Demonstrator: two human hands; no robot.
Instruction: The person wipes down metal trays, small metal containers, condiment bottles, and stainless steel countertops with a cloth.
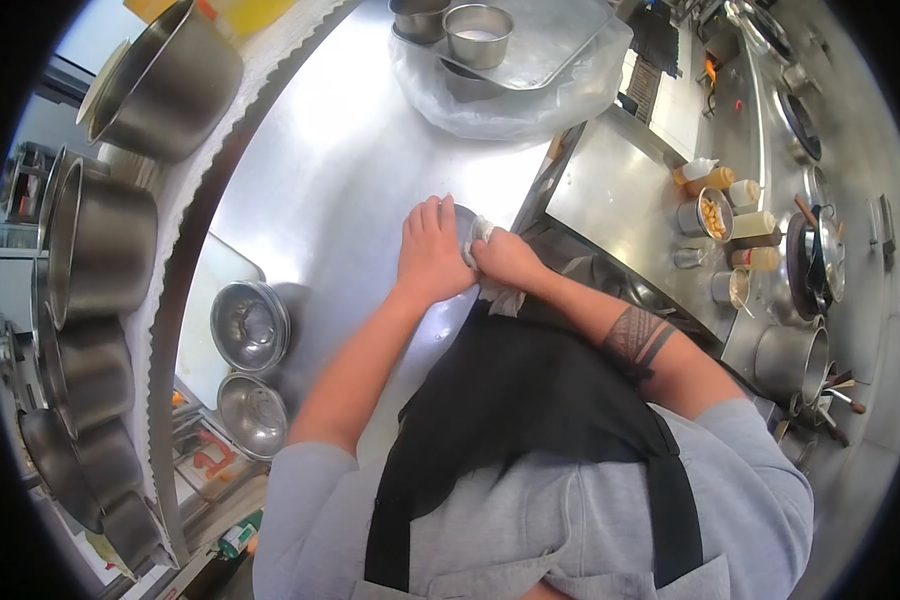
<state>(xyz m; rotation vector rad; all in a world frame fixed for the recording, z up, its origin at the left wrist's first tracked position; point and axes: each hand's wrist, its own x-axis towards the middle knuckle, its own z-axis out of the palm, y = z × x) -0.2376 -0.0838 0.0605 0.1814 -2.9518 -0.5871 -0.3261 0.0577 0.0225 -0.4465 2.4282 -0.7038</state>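
My left hand (pixel 429 250) is closed on a shiny round metal bowl (pixel 448 322), its fingers reaching over the far side. Most of the bowl lies hidden under that hand, so its full shape cannot be made out. Just to the right, my right hand (pixel 511 262) grips a crumpled white cloth (pixel 506 298). One end of the cloth touches the bowl, while the other hangs toward the black apron (pixel 530 390). Both hands are close together over the steel counter (pixel 335 170), near its front edge.
Stacked metal bowls (pixel 250 325) stand to the left by a white board (pixel 202 320). Large pots (pixel 105 245) line the shelf (pixel 185 250). At the back, a plastic-wrapped tray (pixel 560 60) carries metal cups. Sauce bottles (pixel 755 225) sit on the right-hand counter (pixel 610 200).
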